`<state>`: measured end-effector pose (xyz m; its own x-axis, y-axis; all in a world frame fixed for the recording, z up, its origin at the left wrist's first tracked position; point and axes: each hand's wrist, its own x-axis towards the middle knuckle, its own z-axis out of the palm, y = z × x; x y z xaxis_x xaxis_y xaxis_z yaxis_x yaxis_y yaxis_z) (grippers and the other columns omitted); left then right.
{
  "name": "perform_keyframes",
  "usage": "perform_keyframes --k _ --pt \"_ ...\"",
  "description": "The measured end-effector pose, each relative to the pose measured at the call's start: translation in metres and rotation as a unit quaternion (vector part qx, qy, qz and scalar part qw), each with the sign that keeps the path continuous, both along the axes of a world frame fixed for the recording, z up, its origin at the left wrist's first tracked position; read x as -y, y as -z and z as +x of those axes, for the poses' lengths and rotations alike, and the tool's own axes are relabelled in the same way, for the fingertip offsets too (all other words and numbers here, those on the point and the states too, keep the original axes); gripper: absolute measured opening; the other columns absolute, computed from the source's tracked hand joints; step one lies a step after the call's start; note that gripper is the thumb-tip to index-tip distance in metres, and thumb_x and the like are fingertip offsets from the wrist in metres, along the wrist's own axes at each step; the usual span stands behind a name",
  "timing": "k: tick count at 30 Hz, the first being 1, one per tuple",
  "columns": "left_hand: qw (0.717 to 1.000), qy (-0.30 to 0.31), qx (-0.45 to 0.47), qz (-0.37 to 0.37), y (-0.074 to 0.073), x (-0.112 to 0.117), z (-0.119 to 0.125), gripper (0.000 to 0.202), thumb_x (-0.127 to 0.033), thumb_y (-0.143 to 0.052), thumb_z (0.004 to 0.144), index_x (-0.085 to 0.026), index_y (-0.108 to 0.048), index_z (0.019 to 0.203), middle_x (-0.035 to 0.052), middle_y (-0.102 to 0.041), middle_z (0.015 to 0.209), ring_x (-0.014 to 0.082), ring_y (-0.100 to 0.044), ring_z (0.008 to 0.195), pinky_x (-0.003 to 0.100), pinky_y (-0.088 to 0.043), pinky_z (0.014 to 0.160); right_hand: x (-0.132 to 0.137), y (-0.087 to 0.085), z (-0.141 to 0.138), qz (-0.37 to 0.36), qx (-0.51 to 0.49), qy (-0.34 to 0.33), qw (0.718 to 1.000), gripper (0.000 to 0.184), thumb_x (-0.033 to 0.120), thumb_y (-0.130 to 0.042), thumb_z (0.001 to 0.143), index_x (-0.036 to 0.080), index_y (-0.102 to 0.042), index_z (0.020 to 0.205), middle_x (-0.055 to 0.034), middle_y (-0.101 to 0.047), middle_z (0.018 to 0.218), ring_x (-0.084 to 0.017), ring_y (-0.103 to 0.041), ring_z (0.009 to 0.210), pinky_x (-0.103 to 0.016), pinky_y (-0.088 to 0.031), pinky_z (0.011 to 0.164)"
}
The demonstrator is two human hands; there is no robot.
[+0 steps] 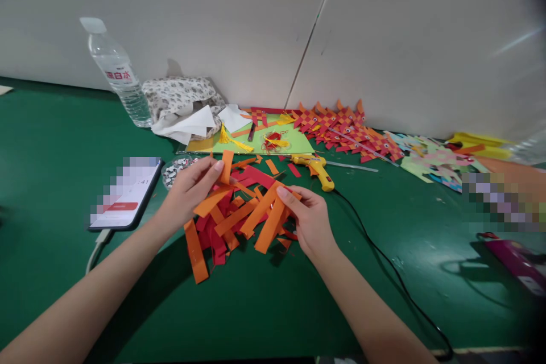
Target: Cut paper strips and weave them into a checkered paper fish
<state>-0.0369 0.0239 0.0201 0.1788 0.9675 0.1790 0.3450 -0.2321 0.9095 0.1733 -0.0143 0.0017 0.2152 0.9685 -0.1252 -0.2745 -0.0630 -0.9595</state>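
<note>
Between my hands a loose pile of red and orange paper strips [239, 216] lies on the green table. My left hand [194, 185] pinches an orange paper strip [227, 166] between thumb and fingers, at the pile's upper left. On the other side, my right hand [309, 216] grips orange paper strips [273, 222] that fan down over the pile. Behind the hands rests a yellow hot glue gun [313, 168], its black cord running to the front right. Next to my left hand stands a round tub of small googly eyes [177, 169], partly hidden.
A charging phone [128, 196] lies left, with a water bottle [117, 74] and a patterned tissue pouch [183, 99] behind. Woven red-orange paper fish [341, 128] are heaped along the wall. Yellow tassels [232, 141] lie on a green sheet [298, 145]. A purple device [514, 261] sits right.
</note>
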Motion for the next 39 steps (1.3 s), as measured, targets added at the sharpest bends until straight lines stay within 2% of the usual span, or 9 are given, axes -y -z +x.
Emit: perform_keyframes --k 5,9,15,20,23,27,31,35,39 --pt "0.993 -0.012 -0.109 0.040 0.000 0.003 -0.003 0.042 -0.046 -0.039 0.091 -0.019 -0.057 0.063 -0.0020 -0.053 0.054 0.0133 -0.047 0.054 0.025 -0.035 0.052 0.000 -0.001 -0.001 -0.004 -0.003 -0.004 1.000 0.016 0.034 -0.082 0.059 0.022 -0.073 0.066 0.0021 -0.068 0.064 -0.009 -0.060 0.056 -0.020 -0.050 0.054" --pt "0.997 0.002 -0.074 0.034 -0.001 0.006 -0.001 0.045 -0.046 -0.037 0.091 -0.019 -0.067 0.072 0.0011 -0.059 0.062 0.0159 -0.053 0.062 0.028 -0.041 0.060 0.001 -0.003 -0.003 -0.006 -0.005 -0.015 1.000 0.017 0.034 -0.082 0.058 0.021 -0.074 0.066 0.0016 -0.068 0.064 -0.010 -0.060 0.056 -0.021 -0.050 0.053" --pt "0.996 -0.025 -0.063 0.060 -0.001 0.007 -0.001 0.039 -0.043 -0.039 0.091 -0.019 -0.067 0.077 -0.0004 -0.057 0.061 0.0141 -0.050 0.058 0.026 -0.037 0.055 -0.001 0.000 0.001 0.002 -0.038 0.020 0.999 0.017 0.032 -0.083 0.057 0.022 -0.073 0.065 0.0032 -0.068 0.061 -0.009 -0.059 0.054 -0.022 -0.051 0.055" --pt "0.974 0.092 -0.173 0.111 0.003 0.007 0.003 0.023 -0.038 -0.052 0.085 -0.022 -0.066 0.078 0.0003 -0.068 0.078 0.0147 -0.059 0.069 0.026 -0.042 0.064 -0.006 -0.002 0.006 0.008 -0.062 0.055 0.997 0.018 0.032 -0.083 0.057 0.021 -0.071 0.064 0.0022 -0.068 0.063 -0.010 -0.060 0.056 -0.023 -0.051 0.054" --pt "0.934 0.182 -0.283 0.124 0.010 0.011 0.008 0.028 -0.047 -0.055 0.081 -0.021 -0.066 0.080 0.0037 -0.068 0.083 0.0191 -0.062 0.078 0.029 -0.044 0.068 -0.008 -0.003 0.007 0.005 -0.077 0.073 0.994 0.019 0.031 -0.084 0.055 0.021 -0.070 0.063 0.0022 -0.069 0.064 -0.011 -0.060 0.056 -0.023 -0.051 0.055" --pt "0.890 0.216 -0.382 0.126 0.016 0.016 0.012 0.040 -0.055 -0.061 0.072 -0.019 -0.064 0.089 0.0078 -0.067 0.087 0.0241 -0.062 0.079 0.031 -0.044 0.063 -0.009 -0.003 0.007 -0.001 -0.083 0.070 0.994 0.020 0.031 -0.084 0.055 0.020 -0.070 0.064 0.0025 -0.069 0.064 -0.011 -0.060 0.055 -0.024 -0.051 0.055" --pt "0.919 0.183 -0.335 0.097 0.011 0.014 0.008 0.026 -0.045 -0.055 0.080 -0.022 -0.064 0.089 0.0044 -0.068 0.089 0.0203 -0.062 0.080 0.030 -0.044 0.066 -0.008 -0.002 0.007 0.004 -0.091 0.059 0.994 0.018 0.031 -0.084 0.057 0.021 -0.071 0.065 0.0032 -0.068 0.062 -0.010 -0.060 0.054 -0.022 -0.051 0.053" --pt "0.966 0.084 -0.229 0.088 0.008 0.003 0.001 0.021 -0.040 -0.053 0.082 -0.022 -0.064 0.082 0.0027 -0.067 0.090 0.0176 -0.060 0.078 0.029 -0.045 0.068 -0.007 -0.003 0.008 -0.001 -0.088 0.061 0.994 0.019 0.032 -0.083 0.057 0.020 -0.070 0.064 0.0023 -0.068 0.062 -0.010 -0.059 0.054 -0.022 -0.051 0.052" --pt "0.979 0.026 -0.188 0.080 0.013 -0.004 -0.004 0.022 -0.040 -0.054 0.082 -0.020 -0.063 0.082 0.0022 -0.067 0.083 0.0158 -0.059 0.070 0.027 -0.044 0.064 -0.007 -0.003 0.008 0.003 -0.087 0.056 0.995 0.019 0.033 -0.083 0.057 0.021 -0.070 0.065 0.0023 -0.067 0.062 -0.011 -0.060 0.054 -0.022 -0.051 0.051"
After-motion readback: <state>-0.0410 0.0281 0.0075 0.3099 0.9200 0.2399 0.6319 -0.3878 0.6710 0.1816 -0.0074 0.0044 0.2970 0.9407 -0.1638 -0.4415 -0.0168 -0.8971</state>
